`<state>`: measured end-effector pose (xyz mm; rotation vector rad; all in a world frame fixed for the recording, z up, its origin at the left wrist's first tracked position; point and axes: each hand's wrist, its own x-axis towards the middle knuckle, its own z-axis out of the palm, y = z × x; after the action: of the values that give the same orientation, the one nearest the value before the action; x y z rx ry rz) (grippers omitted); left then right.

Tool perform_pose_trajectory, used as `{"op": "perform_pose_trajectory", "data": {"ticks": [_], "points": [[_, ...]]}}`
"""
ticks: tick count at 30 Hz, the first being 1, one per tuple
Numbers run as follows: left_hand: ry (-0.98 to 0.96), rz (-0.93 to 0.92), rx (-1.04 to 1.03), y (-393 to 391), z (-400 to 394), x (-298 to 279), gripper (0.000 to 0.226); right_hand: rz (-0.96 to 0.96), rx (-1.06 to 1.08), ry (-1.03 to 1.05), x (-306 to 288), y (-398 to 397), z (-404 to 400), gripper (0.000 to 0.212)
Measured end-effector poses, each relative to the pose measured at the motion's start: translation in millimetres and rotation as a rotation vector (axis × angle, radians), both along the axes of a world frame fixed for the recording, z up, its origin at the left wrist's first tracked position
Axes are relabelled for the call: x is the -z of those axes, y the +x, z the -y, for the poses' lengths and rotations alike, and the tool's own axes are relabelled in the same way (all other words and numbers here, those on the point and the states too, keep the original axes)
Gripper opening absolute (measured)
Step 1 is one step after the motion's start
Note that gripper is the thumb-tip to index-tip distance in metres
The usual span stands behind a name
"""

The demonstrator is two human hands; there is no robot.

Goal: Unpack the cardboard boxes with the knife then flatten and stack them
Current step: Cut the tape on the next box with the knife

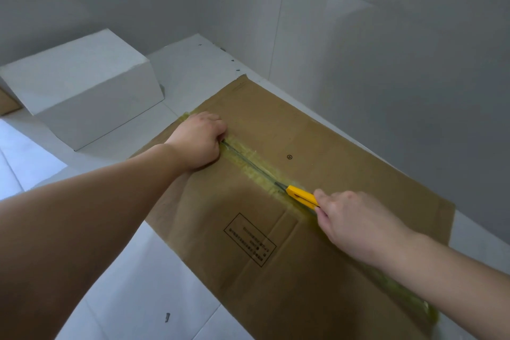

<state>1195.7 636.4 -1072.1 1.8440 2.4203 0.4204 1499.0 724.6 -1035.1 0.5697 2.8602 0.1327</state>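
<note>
I see a brown corrugated cardboard box (317, 163), flat-topped, against the wall on the white tiled ledge (193, 69); glossy yellowish tape (249, 167) runs along its centre seam. Left hand (200, 141) fisted, pressing the seam's far end. Right hand (356, 222) pinches the yellow plastic knife (300, 196), blade in the seam between the hands. Smooth white box (82, 85) at the ledge's left.
</note>
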Motion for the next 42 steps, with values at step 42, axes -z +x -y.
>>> {"op": "perform_pose_trajectory", "data": {"ticks": [42], "points": [[-0.229,-0.051,0.293,116.2,-13.5,-14.8,0.03,-0.021,0.086,-0.128,-17.1,56.9,5.8,0.026]]}}
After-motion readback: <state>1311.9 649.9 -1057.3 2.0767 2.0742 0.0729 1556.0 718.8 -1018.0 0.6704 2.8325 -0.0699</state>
